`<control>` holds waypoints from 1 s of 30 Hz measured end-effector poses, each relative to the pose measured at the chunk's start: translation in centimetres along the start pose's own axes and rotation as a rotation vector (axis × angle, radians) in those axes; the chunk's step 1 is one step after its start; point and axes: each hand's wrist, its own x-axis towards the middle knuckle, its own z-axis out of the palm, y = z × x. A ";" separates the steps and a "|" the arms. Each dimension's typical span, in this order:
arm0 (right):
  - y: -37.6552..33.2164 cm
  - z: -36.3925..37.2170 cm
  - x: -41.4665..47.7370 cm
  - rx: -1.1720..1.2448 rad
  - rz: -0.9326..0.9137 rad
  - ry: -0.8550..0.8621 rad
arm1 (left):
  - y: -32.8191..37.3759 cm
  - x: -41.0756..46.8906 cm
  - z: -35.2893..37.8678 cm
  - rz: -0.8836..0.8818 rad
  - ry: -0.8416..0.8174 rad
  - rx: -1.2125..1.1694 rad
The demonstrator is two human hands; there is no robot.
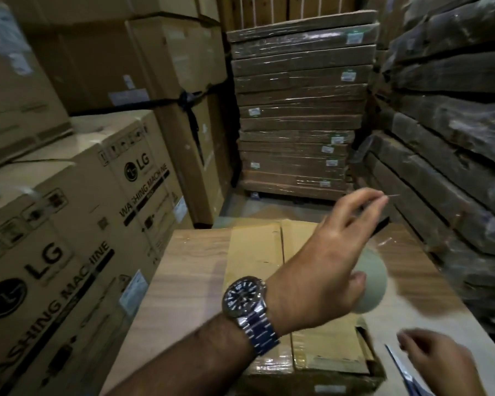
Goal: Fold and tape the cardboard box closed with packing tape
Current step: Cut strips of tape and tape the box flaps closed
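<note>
Head view: left hand (pixel 320 270) overlaps cardboard box (pixel 255 252) beside washing-machine cartons (pixel 69 224).

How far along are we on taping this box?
Done: the box's top flaps lie folded flat, with old tape on the near edge. In hand: the left hand pinches a clear tape strip above the roll; the right hand is blurred beside what looks like scissors. Left: the top seam looks bare.
</note>
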 end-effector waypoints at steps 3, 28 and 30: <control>-6.0 -2.9 -2.3 0.719 -0.072 -0.081 | -0.2 0.3 0.6 0.026 0.003 0.005; 4.5 -2.7 4.0 -0.757 -0.105 0.100 | -2.5 -1.4 1.7 -0.197 0.089 -0.295; 5.9 -2.2 4.0 -0.881 -0.081 -0.027 | -2.5 -2.0 1.9 -0.284 0.092 -0.441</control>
